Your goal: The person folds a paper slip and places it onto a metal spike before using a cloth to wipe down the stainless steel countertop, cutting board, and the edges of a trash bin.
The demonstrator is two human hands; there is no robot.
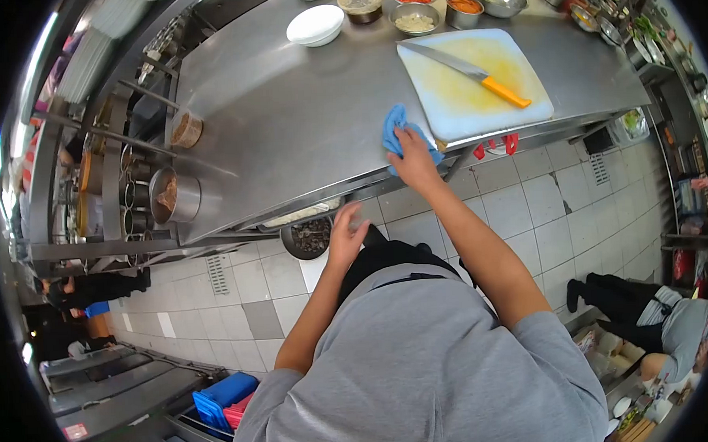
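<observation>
Nearest the body, the left hand (347, 233) hangs free just off the near edge of the desk (286, 105), its fingers loosely apart and holding nothing I can see. Below that edge sits a pan (291, 247) of dark bits; any crumbs swept over the side there could drop into it, or onto the floor.

The right hand (414, 157) has its fingers closed on a blue cloth (392, 132), pressed down at the desk's near edge, just beside the near left corner of the cutting board (460, 110). A careless push there might nudge the board, since its near side lies close along the desk's edge.

That would matter because a knife (466, 70) lies loose across it, tip at the board's far left corner, handle towards the near right. A jolt could set it sliding, and a hand reaching over could meet the blade.

Towards the far edge, a white bowl (314, 29) and a metal bowl (414, 31) would tip only under a wide sweep.
</observation>
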